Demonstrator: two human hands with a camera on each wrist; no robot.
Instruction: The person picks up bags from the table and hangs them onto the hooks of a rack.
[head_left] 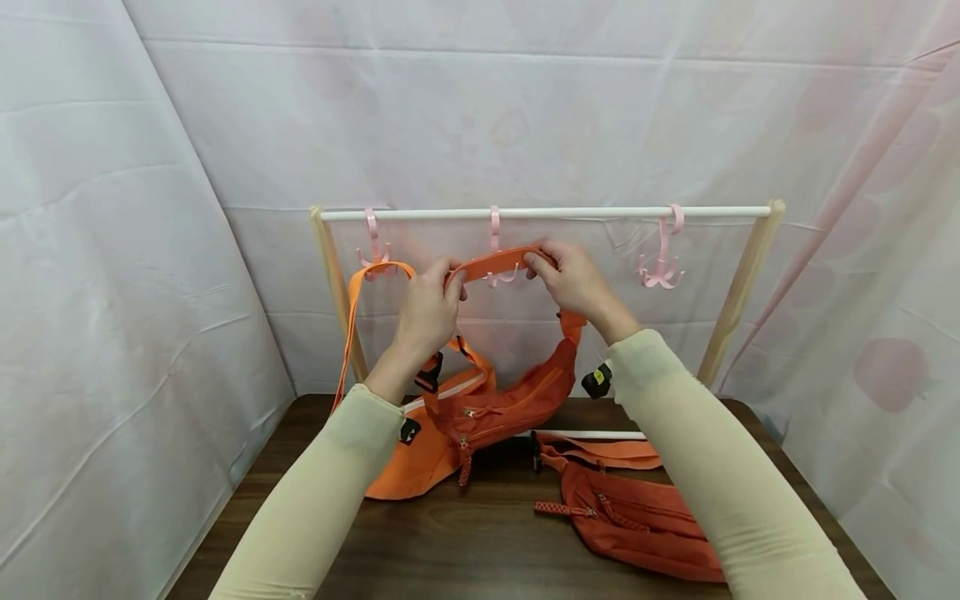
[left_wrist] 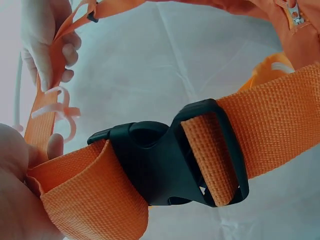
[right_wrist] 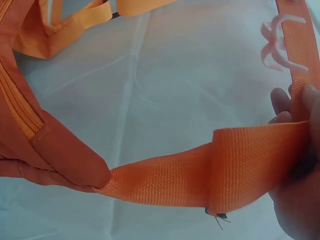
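Observation:
My left hand (head_left: 431, 308) and right hand (head_left: 573, 279) each pinch the orange strap (head_left: 491, 265) of a rust-orange waist bag (head_left: 517, 404). Between the hands the strap is stretched, overlapping the middle pink hook (head_left: 495, 229) in the head view. The bag dangles below, its zippers facing me. A black buckle (left_wrist: 160, 160) on the strap shows close up in the left wrist view. Near the right hand, the strap (right_wrist: 165, 175) runs doubled to the bag's end. Behind my left hand, a lighter orange bag (head_left: 412, 458) hangs by its strap from the left pink hook (head_left: 372, 237).
A white rail (head_left: 585, 212) on wooden posts (head_left: 738, 292) carries the hooks, including a right pink hook (head_left: 662, 258). Another rust-orange waist bag (head_left: 637, 521) lies on the dark wooden table (head_left: 450, 550) at the right, partly behind my sleeve. Pale curtains (head_left: 480, 125) surround the table.

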